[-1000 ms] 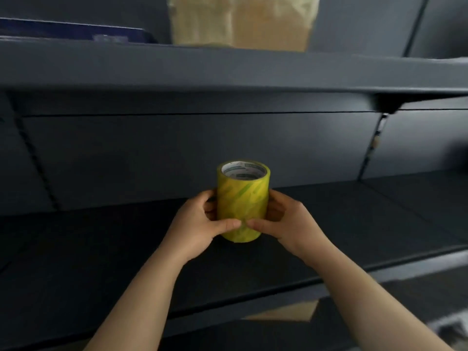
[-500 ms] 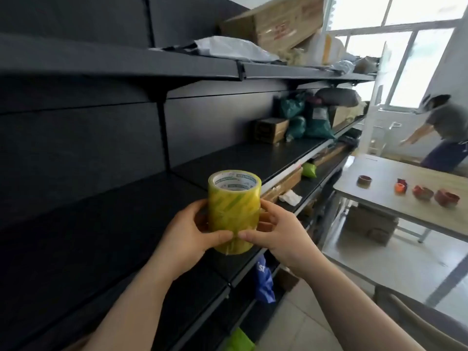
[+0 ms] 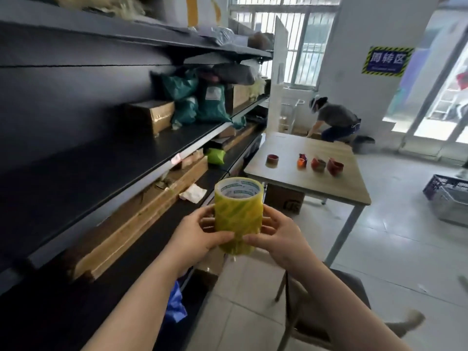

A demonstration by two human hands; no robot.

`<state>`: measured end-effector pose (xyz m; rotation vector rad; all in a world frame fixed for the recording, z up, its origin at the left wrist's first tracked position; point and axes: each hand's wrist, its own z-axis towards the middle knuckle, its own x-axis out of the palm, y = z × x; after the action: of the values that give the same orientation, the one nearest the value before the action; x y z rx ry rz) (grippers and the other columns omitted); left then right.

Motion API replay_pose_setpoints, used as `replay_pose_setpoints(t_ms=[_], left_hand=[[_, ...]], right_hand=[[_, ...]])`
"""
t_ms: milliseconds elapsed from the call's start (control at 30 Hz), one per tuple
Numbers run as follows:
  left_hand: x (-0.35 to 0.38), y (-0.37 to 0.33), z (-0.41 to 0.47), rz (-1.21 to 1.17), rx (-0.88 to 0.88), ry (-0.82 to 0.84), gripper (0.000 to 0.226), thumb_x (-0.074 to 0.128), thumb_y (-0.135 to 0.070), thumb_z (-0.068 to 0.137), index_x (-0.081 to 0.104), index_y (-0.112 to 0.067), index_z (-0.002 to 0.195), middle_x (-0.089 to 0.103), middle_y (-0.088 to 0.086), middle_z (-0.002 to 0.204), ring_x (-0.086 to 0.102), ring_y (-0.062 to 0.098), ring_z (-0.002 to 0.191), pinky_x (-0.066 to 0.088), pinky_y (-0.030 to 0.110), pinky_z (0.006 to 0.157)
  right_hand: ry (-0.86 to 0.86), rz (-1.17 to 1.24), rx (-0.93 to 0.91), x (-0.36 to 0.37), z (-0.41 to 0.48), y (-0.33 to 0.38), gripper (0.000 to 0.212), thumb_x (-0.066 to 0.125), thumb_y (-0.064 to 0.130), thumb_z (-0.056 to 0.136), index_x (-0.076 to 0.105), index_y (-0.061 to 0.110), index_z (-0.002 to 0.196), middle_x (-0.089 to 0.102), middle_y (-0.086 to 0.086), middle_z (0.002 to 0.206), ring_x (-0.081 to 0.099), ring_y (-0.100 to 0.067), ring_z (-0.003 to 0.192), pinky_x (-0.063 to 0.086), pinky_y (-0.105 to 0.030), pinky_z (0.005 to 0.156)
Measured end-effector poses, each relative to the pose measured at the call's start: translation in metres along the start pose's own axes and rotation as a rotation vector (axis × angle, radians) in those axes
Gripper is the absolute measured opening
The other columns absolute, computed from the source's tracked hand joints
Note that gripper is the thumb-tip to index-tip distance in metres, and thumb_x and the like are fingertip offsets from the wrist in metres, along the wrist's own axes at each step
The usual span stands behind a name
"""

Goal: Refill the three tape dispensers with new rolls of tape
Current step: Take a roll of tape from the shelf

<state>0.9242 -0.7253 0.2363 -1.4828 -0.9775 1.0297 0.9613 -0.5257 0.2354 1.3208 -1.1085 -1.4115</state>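
Holding item one, a tall yellow-green stack of shrink-wrapped clear tape rolls (image 3: 238, 215), upright and in the air, are both bare hands. The left hand (image 3: 195, 239) is wrapping the stack's left side, thumb lying across the front; the right hand (image 3: 278, 239) is wrapping its right side, thumb meeting the front from the other way. Both are closed firmly on the stack, which is showing a white printed cardboard core at its top.

Landmark: a light wooden table with grey metal legs (image 3: 304, 183), standing beyond the stack and to its right, well apart from it.

Sitting on that table, in a rough row:
- one brown tape roll (image 3: 272, 160), lying flat, at the row's left end;
- one small orange tape dispenser (image 3: 301, 162), right of the brown roll;
- one red tape dispenser (image 3: 318, 164), next along;
- one further red tape dispenser (image 3: 334, 167), at the right end.

Standing under the table: a brown cardboard box (image 3: 285, 200).

Running along the left of the table: dark metal shelving (image 3: 101, 158), carrying green mailer bags (image 3: 197, 105) and long cardboard cartons (image 3: 141, 221).

Crouching beyond the table's far edge: another person in a grey top (image 3: 334, 122).

Resting on the floor right of the table: a dark blue plastic crate (image 3: 445, 188).
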Motion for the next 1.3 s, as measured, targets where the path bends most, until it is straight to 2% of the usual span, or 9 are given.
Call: replay_pose_setpoints(t_ms=[100,267,400,500,733,1000,1067,1200,1300], left_hand=[[0.024,0.002,0.052,-0.029,-0.037,0.078,0.068,0.081,-0.007,0.069,0.051,-0.032,0.125,0.062,0.003,0.119,0.062,0.022,0.109,0.056,0.043,0.088],[0.048,0.003,0.151,0.051,-0.03,0.192,0.073,0.083,-0.019,0.066,0.049,-0.032,0.129,0.062,0.002,0.12,0.061,0.021,0.11,0.054,0.047,0.092],[0.063,-0.01,0.231,0.135,-0.025,0.288,0.072,0.079,-0.016,0.073,0.043,-0.03,0.134,0.059,-0.002,0.119,0.059,0.018,0.109,0.055,0.043,0.091],[0.07,-0.021,0.289,0.188,-0.021,0.341,0.07,0.08,-0.018,0.072,0.045,-0.031,0.131,0.061,-0.002,0.118,0.061,0.015,0.107,0.055,0.041,0.09],[0.085,-0.04,0.398,0.238,-0.035,0.455,0.069,0.078,-0.016,0.074,0.044,-0.027,0.133,0.06,-0.004,0.114,0.058,0.013,0.105,0.051,0.031,0.088],[0.103,-0.036,0.502,0.237,-0.069,0.462,0.067,0.077,-0.013,0.075,0.045,-0.027,0.133,0.059,-0.005,0.111,0.055,0.013,0.103,0.044,0.029,0.084],[0.111,-0.032,0.53,0.236,-0.091,0.461,0.068,0.076,-0.011,0.076,0.044,-0.025,0.133,0.059,-0.005,0.11,0.055,0.011,0.1,0.045,0.027,0.082],[0.138,-0.027,0.591,0.25,-0.132,0.448,0.068,0.076,-0.008,0.075,0.044,-0.023,0.133,0.061,0.0,0.116,0.058,0.018,0.108,0.049,0.033,0.091],[0.161,-0.026,0.637,0.256,-0.163,0.443,0.068,0.075,-0.008,0.075,0.043,-0.024,0.133,0.061,0.003,0.118,0.058,0.02,0.11,0.049,0.031,0.086]], right_hand=[[-0.085,0.019,0.031,-0.027,0.032,-0.022,0.064,0.085,0.006,0.066,0.056,0.042,0.11,0.067,-0.002,0.112,0.064,-0.021,0.106,0.058,-0.043,0.088],[-0.16,0.013,0.089,-0.068,0.096,-0.048,0.074,0.084,0.008,0.069,0.051,0.033,0.13,0.064,-0.002,0.117,0.062,-0.022,0.111,0.055,-0.044,0.092],[-0.233,0.031,0.132,-0.095,0.157,-0.06,0.081,0.086,0.013,0.062,0.051,0.028,0.134,0.065,-0.005,0.119,0.063,-0.025,0.111,0.056,-0.047,0.09],[-0.278,0.049,0.171,-0.113,0.201,-0.064,0.078,0.082,0.001,0.068,0.05,0.024,0.135,0.064,-0.007,0.119,0.063,-0.024,0.11,0.059,-0.039,0.085],[-0.379,0.008,0.221,-0.147,0.287,-0.078,0.085,0.087,0.01,0.066,0.047,0.027,0.139,0.063,-0.003,0.122,0.062,-0.019,0.111,0.056,-0.041,0.092],[-0.379,0.031,0.277,-0.183,0.381,-0.102,0.083,0.084,0.005,0.068,0.046,0.023,0.14,0.061,-0.006,0.125,0.059,-0.022,0.114,0.054,-0.043,0.096],[-0.373,0.041,0.281,-0.196,0.406,-0.112,0.081,0.083,0.001,0.069,0.047,0.022,0.139,0.061,-0.006,0.124,0.059,-0.022,0.115,0.055,-0.039,0.093],[-0.359,0.03,0.292,-0.23,0.456,-0.133,0.079,0.082,0.003,0.07,0.047,0.022,0.138,0.061,-0.003,0.123,0.058,-0.019,0.114,0.056,-0.031,0.088],[-0.336,0.027,0.317,-0.26,0.495,-0.146,0.076,0.081,0.003,0.072,0.047,0.022,0.138,0.059,-0.004,0.124,0.058,-0.018,0.113,0.055,-0.022,0.077]])
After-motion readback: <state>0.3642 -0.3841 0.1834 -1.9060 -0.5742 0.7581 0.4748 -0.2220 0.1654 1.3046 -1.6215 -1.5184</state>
